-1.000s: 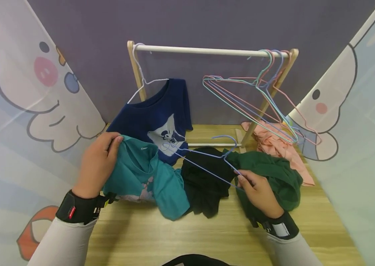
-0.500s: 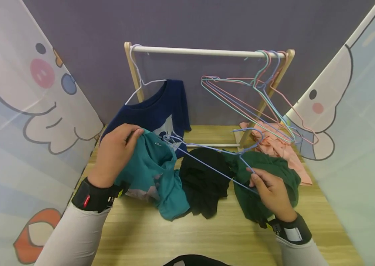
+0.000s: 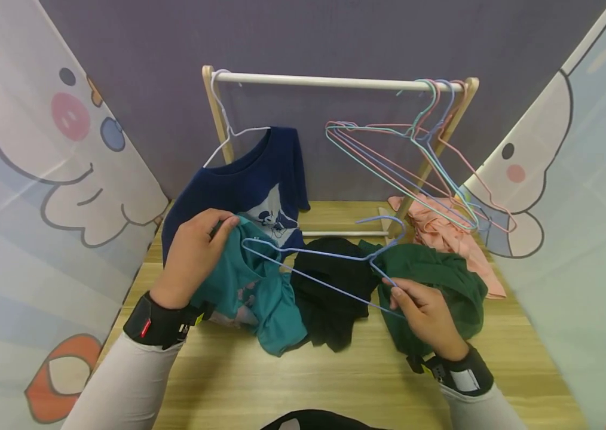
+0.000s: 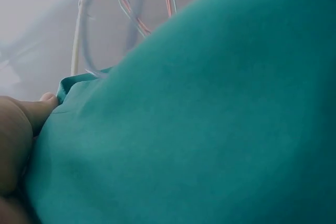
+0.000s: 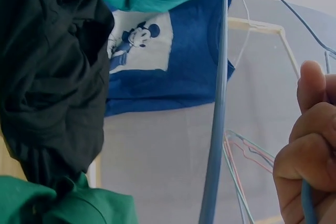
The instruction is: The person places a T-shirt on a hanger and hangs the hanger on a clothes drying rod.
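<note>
My left hand (image 3: 195, 251) pinches the neck edge of a teal T-shirt (image 3: 227, 272), whose lower part drapes onto the table. In the left wrist view the teal cloth (image 4: 199, 124) fills most of the picture. My right hand (image 3: 424, 307) grips a blue wire hanger (image 3: 330, 255) by one shoulder end, its hook pointing up and left. The hanger's far end overlaps the shirt's collar in the head view. From the right wrist, the hanger's bar (image 5: 218, 103) runs upright past my curled fingers (image 5: 307, 156), and its tip lies at the shirt's neck.
A small rack (image 3: 324, 80) stands behind, with a navy T-shirt (image 3: 238, 185) on a white hanger at left and several pastel hangers (image 3: 421, 140) at right. A black garment (image 3: 330, 292), a green one (image 3: 437, 280) and a peach one (image 3: 445, 230) lie on the wooden table (image 3: 303, 382).
My left hand has moved right with the teal shirt's neck. The hanger in my right hand swung right, then came back left, its far end now over the shirt's collar.
</note>
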A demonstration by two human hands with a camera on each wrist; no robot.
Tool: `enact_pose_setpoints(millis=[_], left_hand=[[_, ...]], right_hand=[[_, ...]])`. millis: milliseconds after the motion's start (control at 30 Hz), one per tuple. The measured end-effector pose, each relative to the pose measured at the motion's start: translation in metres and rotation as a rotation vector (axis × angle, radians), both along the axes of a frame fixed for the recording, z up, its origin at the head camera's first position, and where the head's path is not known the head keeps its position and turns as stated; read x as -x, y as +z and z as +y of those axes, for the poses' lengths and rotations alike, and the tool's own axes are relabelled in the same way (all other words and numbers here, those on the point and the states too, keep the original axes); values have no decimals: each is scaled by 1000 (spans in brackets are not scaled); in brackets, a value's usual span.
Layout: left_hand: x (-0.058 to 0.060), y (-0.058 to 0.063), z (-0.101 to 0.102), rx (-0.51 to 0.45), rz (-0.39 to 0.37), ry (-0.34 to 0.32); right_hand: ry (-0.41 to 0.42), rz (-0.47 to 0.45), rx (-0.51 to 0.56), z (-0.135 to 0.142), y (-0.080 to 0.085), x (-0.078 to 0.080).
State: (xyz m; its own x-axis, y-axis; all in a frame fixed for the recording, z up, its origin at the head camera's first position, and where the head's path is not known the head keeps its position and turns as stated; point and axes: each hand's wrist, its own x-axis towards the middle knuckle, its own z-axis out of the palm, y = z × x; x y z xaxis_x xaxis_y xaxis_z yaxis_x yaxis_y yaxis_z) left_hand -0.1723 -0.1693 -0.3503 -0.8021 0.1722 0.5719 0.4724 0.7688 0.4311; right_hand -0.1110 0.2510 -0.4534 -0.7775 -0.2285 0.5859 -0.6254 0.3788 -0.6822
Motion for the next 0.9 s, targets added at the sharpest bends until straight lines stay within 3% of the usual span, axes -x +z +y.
enact_pose_setpoints(millis=[267,467,633,800,900], left_hand=[[-4,-3,3,21,-29,-62],[-10,-4,4,56,-110,-117],[-15,-2,0,54,-164,-136],[-18,2,-6,50,-163,-171],[-20,4,-7,49,-163,-155]], right_hand=[[54,-21,4,-7,-11,5],[75,-30,39,-13,-19,10],[36,-49,41,-14,-27,14],[-20,-85,36,-12,-29,16],[-25,-104,48,-12,-29,16]])
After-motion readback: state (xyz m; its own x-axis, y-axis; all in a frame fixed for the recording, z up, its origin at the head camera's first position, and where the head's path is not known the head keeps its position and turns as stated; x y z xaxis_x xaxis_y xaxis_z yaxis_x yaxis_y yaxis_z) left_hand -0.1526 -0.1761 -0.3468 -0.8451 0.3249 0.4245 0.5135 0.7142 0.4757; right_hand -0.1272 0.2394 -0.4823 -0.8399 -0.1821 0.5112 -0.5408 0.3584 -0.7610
